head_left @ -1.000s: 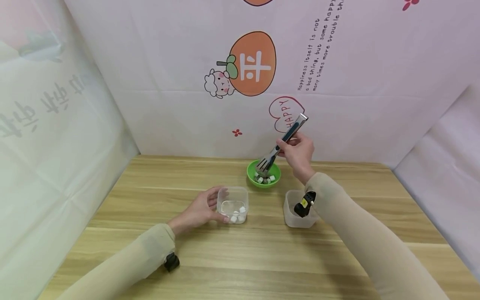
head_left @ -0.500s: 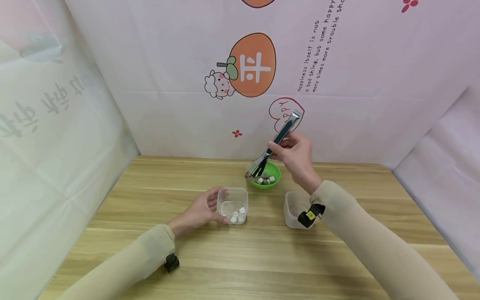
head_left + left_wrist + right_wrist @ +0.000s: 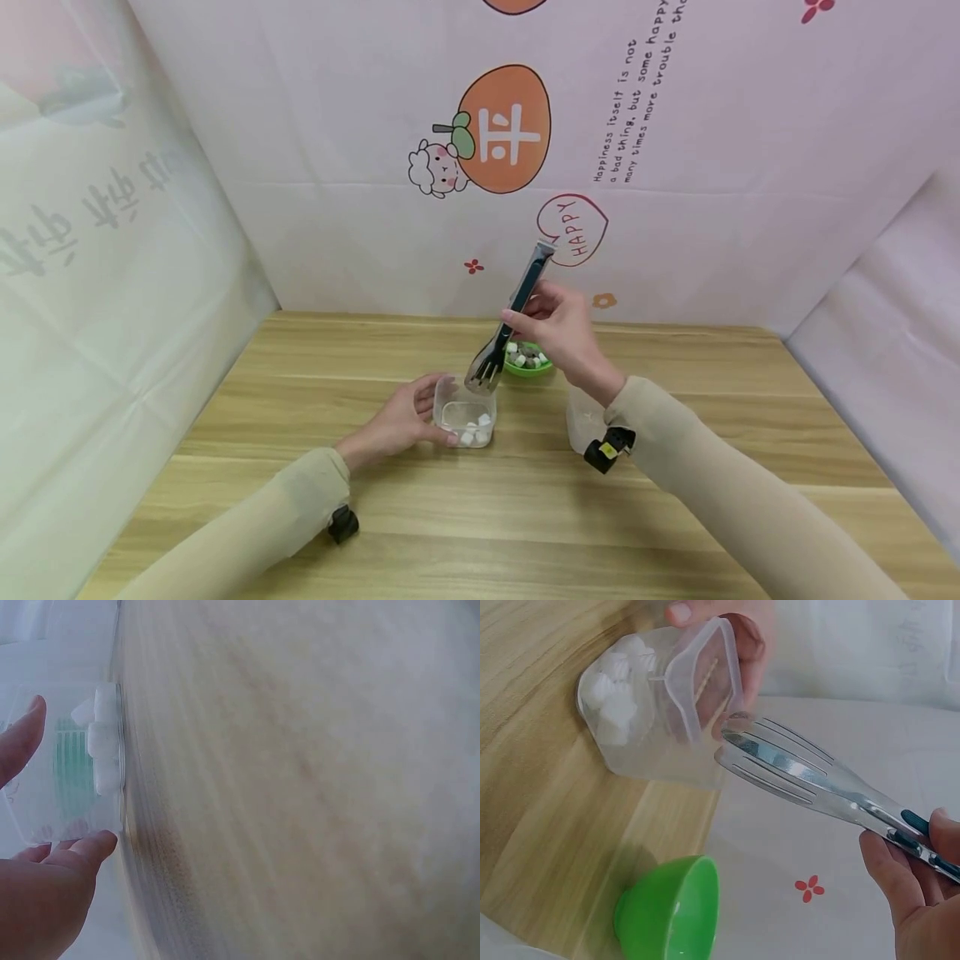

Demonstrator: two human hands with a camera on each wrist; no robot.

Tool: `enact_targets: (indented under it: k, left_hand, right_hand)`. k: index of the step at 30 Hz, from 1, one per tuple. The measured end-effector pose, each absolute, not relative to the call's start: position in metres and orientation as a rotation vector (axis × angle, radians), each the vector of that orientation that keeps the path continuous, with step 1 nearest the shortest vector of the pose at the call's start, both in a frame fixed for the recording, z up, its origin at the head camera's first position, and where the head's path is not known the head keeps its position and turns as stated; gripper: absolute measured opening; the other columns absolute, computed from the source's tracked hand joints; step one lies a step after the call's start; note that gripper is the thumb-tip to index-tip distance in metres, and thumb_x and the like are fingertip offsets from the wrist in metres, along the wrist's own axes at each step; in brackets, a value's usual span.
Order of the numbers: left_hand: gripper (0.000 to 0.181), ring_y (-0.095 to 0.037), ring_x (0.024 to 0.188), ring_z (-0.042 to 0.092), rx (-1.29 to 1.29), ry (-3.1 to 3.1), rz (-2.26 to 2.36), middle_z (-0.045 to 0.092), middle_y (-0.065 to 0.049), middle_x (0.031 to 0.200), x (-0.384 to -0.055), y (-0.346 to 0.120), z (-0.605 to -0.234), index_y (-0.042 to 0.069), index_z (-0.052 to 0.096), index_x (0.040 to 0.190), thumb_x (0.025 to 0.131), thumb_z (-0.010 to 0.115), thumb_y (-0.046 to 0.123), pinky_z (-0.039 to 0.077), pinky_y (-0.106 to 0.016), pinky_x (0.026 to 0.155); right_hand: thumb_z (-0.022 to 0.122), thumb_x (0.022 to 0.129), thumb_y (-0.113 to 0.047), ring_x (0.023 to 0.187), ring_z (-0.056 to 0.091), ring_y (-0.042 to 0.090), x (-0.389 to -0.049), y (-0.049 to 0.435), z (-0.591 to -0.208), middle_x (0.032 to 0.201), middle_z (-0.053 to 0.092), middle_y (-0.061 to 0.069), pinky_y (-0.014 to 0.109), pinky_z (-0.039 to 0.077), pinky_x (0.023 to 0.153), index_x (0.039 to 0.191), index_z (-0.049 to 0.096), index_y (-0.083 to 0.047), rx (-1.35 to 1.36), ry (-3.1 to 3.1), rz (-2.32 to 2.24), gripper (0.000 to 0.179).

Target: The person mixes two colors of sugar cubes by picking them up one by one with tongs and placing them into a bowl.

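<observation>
Gripping tongs (image 3: 855, 804), holding clear container (image 3: 454, 408)

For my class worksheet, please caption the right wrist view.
Right hand grips tongs near a clear container of white cubes; green bowl nearby.

Left tub (image 3: 453, 414): open top, but tongs (image 3: 531, 275) hang over far rim, blocking part of way in from above. Left side taken by left hand (image 3: 397, 421). Right side: passable table strip up to right tub (image 3: 581, 425). Right tub partly covered by right sleeve (image 3: 675, 450). Green bowl (image 3: 528, 372): right hand (image 3: 564, 333) and tongs crowd its near airspace. Backdrop (image 3: 337, 242) walls off far table edge. Wide room on near table (image 3: 465, 533), between forearms.
</observation>
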State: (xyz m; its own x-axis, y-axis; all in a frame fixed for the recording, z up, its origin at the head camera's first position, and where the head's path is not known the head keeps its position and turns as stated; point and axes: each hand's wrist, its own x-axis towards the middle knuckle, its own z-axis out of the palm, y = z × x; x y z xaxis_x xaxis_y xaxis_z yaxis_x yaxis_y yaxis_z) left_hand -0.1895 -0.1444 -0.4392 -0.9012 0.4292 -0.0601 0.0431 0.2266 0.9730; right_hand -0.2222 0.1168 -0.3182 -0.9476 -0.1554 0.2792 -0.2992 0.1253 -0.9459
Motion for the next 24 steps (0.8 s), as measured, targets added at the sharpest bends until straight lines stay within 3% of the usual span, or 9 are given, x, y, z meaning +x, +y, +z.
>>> enact_targets:
  k: [6,11,17,21,24]
  left_hand:
    - [0.104,-0.042,0.147,0.042,0.415,2.205,1.703,0.037,-0.023,0.164,-0.190,-0.144,-0.438,-0.001,0.034,0.161,0.075,0.093,0.000,0.040,-0.045,0.119]
    - [0.104,-0.041,0.148,0.041,0.408,2.199,1.699,0.036,-0.023,0.165,-0.190,-0.144,-0.439,-0.001,0.032,0.162,0.078,0.092,0.001,0.041,-0.044,0.119]
    - [0.106,-0.041,0.149,0.039,0.412,2.189,1.708,0.035,-0.024,0.165,-0.191,-0.144,-0.440,-0.003,0.029,0.162,0.077,0.092,0.001,0.040,-0.044,0.120]
    - [0.107,-0.041,0.149,0.039,0.411,2.167,1.723,0.034,-0.024,0.165,-0.191,-0.144,-0.440,-0.003,0.028,0.163,0.077,0.092,0.000,0.039,-0.044,0.120]
    - [0.108,-0.041,0.150,0.038,0.415,2.154,1.731,0.033,-0.024,0.166,-0.191,-0.144,-0.440,-0.003,0.027,0.163,0.077,0.092,-0.001,0.039,-0.043,0.120]
  right_hand:
    - [0.081,0.092,-0.003,0.080,0.072,0.037,-0.226,0.110,-0.327,0.090,0.072,0.019,0.049,0.067,0.076,0.108,0.069,0.007,0.474,-2.361,1.896,0.023]
    - [0.081,0.092,-0.002,0.078,0.073,0.034,-0.228,0.102,-0.332,0.090,0.073,0.017,0.052,0.067,0.078,0.108,0.070,0.005,0.505,-2.442,1.864,0.020]
    - [0.082,0.091,-0.004,0.079,0.072,0.037,-0.230,0.097,-0.338,0.088,0.074,0.014,0.039,0.067,0.070,0.107,0.071,0.001,0.550,-2.514,1.805,0.020]
    - [0.083,0.091,-0.003,0.083,0.071,0.044,-0.232,0.094,-0.343,0.089,0.075,0.013,0.039,0.066,0.069,0.104,0.070,0.002,0.635,-2.526,1.764,0.019]
    - [0.082,0.091,-0.002,0.081,0.071,0.040,-0.233,0.092,-0.346,0.089,0.074,0.012,0.039,0.067,0.068,0.104,0.070,0.002,0.685,-2.542,1.742,0.019]
